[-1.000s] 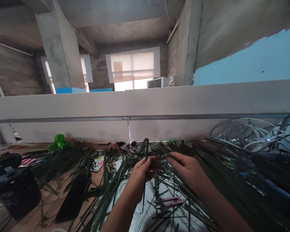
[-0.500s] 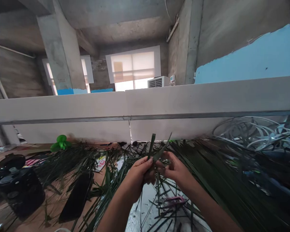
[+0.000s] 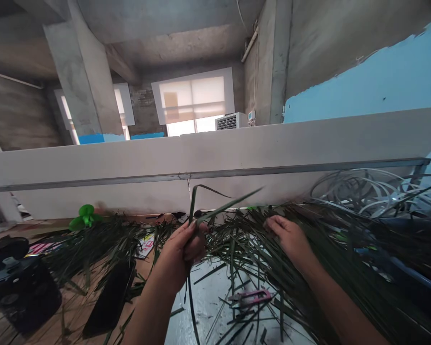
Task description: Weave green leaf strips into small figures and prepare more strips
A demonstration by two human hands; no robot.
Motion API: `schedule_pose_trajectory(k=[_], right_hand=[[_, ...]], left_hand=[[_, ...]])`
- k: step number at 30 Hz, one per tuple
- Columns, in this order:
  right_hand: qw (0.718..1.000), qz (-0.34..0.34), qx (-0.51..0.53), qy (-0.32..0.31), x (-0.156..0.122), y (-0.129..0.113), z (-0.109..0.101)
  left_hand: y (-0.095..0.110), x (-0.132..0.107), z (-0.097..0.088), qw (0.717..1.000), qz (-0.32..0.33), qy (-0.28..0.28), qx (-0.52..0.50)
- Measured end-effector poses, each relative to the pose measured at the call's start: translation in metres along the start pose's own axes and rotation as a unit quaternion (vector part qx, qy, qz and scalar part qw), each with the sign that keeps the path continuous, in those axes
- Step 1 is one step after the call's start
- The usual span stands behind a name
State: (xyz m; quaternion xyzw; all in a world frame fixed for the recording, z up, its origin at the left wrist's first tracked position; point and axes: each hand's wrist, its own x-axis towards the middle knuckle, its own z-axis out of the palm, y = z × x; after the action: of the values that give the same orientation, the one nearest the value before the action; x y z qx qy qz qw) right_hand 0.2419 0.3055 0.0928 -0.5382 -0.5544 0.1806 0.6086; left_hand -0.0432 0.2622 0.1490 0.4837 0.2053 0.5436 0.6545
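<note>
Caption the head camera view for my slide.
Left hand grips green leaf strips while right hand rests on the heaped strips.

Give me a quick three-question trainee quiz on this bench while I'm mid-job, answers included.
1. True or false: the left hand is gripping green leaf strips.
2. Multiple choice: what is the right hand resting on?
A) a mass of long green leaves
B) the coil of pale strips
C) the flat black object
3. Fill in the blank: the pink-handled scissors lie on a ____ surface.

Key: 1 true; 2 A; 3 white.
</note>
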Motion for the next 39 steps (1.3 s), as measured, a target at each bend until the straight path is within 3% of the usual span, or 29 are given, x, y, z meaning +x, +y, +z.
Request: schedule_pose_trajectory(k=[3,5,8,10,12,14,15,22,27,31,35,39], right_hand=[[0.993,-0.074,-0.054,0.080,0.013,0.015,-0.019],[0.988,-0.108,-0.101,0.039,0.016,0.022,-0.025],[0.981,-0.056,-0.175,-0.058,0.012,0.021,-0.024],[0.977,-0.023,-0.182,-0.107,0.003,0.007,-0.016],[0.978,0.004,-0.066,-0.200,-0.009,-0.013,-0.004],[0.951,0.054,0.093,-0.291,-0.021,-0.033,0.008],[0.938,0.072,0.156,-0.301,-0.027,-0.040,0.014],[0.891,0.183,0.375,-0.177,-0.035,-0.045,0.031],[0.878,0.202,0.413,-0.130,-0.032,-0.046,0.032],[0.897,0.166,0.371,-0.171,-0.036,-0.046,0.036],[0.907,0.137,0.321,-0.235,-0.043,-0.043,0.045],[0.925,0.134,0.269,-0.231,-0.044,-0.042,0.047]], left_hand=[[0.001,0.002,-0.003,1.000,0.010,0.015,0.016],[-0.004,0.005,-0.004,0.999,-0.002,0.017,0.028],[-0.015,0.010,-0.003,0.997,-0.028,0.024,0.067],[-0.022,0.011,-0.001,0.993,-0.030,0.026,0.110],[-0.029,0.011,0.004,0.988,-0.029,0.021,0.150],[-0.035,0.010,0.010,0.983,-0.038,0.002,0.181],[-0.038,0.009,0.013,0.980,-0.047,-0.012,0.194],[-0.059,0.009,0.016,0.954,-0.055,-0.078,0.284],[-0.064,0.011,0.005,0.941,-0.106,-0.097,0.308],[-0.062,0.010,0.007,0.942,-0.137,-0.122,0.281],[-0.067,0.012,0.013,0.969,-0.084,-0.068,0.223],[-0.071,0.015,0.015,0.972,-0.069,-0.010,0.226]])
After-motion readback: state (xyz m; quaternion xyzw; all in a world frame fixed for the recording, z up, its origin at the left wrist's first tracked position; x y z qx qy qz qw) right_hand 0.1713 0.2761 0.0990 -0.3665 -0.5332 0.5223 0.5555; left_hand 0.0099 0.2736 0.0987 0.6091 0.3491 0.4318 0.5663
